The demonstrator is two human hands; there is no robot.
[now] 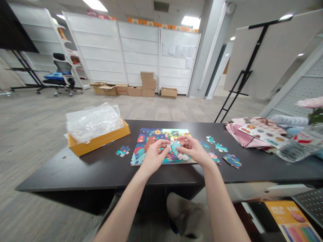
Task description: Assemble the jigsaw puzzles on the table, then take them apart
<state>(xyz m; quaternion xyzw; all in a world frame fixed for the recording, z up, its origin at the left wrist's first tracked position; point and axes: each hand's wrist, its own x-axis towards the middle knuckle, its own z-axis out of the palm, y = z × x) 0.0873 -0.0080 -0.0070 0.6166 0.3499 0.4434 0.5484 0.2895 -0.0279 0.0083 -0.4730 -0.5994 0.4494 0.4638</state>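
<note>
Puzzle piece (174,147): one, pinched between left hand (156,153) and right hand (192,149), over puzzle board (151,139). Risk: uneven pull might bend it. Loose pieces (221,147): board's three o'clock, beside right hand; a sideways sweep could scatter them across counter (75,174).

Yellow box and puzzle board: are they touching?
Apart. The head view shows dark tabletop between the yellow box and the puzzle board.
</note>
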